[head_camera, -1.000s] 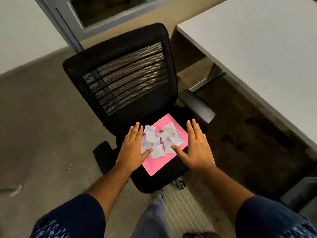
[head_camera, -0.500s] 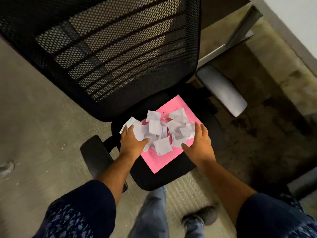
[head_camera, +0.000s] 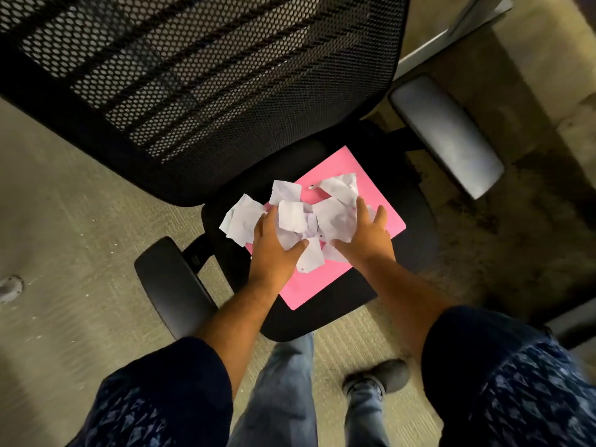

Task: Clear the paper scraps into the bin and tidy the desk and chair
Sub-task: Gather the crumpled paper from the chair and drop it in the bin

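Observation:
A heap of white paper scraps (head_camera: 292,216) lies on a pink sheet (head_camera: 317,285) that rests on the seat of a black mesh-backed office chair (head_camera: 206,101). My left hand (head_camera: 274,250) presses against the left side of the heap, its fingers curled around scraps. My right hand (head_camera: 367,232) cups the heap from the right, fingers spread over the paper. The two hands squeeze the scraps together between them. A few scraps spill off the pink sheet's left edge onto the black seat.
The chair's armrests (head_camera: 446,133) stick out on both sides of the seat. A desk leg (head_camera: 451,30) shows at the top right. Grey carpet (head_camera: 71,201) surrounds the chair, and my legs and a shoe (head_camera: 377,375) stand just in front of it.
My head has come closer over the seat. Both hands have closed in from either side of the scraps and now bunch them into a taller heap.

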`<state>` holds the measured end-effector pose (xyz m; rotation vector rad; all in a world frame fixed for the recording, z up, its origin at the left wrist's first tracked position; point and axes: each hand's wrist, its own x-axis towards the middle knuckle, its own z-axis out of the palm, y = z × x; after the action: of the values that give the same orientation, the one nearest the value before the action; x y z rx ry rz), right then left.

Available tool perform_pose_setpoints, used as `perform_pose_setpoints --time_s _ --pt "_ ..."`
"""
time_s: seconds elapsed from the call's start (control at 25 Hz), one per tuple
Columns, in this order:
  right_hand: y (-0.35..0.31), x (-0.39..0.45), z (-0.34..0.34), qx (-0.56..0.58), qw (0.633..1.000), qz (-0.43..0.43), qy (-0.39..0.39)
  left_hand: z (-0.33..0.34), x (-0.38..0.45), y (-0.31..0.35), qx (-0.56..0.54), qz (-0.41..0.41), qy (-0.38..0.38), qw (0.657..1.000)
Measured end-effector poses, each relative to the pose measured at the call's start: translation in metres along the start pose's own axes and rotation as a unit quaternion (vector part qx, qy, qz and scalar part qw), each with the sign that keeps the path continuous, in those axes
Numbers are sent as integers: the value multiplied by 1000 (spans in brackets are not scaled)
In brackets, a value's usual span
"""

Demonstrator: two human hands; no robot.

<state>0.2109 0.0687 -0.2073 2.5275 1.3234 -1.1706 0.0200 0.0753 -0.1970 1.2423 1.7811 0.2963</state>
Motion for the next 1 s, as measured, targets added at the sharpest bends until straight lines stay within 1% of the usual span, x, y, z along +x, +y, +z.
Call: perform_pose_setpoints --time_s 0.16,0.24,0.4,0.48,0.56,0.68,0.76,0.84,0.96,1.0 --pt "5 8 9 16 1000 4 21 1 1 0 18 22 -9 1000" --pt "11 12 12 35 999 4 40 1 5 0 32 26 -7 999" --pt "21 16 12 54 997 -1 51 1 17 1 51 22 -5 998" --pt "26 18 8 75 995 -4 63 3 23 5 52 24 -7 998" --pt "31 17 4 119 990 18 68 6 28 9 73 24 -14 997" --pt "43 8 -3 229 967 80 72 12 34 9 101 23 -12 995" --pt "53 1 -7 309 944 93 65 14 35 8 92 28 7 995" --pt "62 -5 -12 373 922 88 54 16 35 7 71 43 23 996" --pt "66 -15 -20 414 907 49 53 15 32 8 54 54 36 996" --pt "65 -18 -23 437 897 37 53 15 31 7 48 55 40 997"
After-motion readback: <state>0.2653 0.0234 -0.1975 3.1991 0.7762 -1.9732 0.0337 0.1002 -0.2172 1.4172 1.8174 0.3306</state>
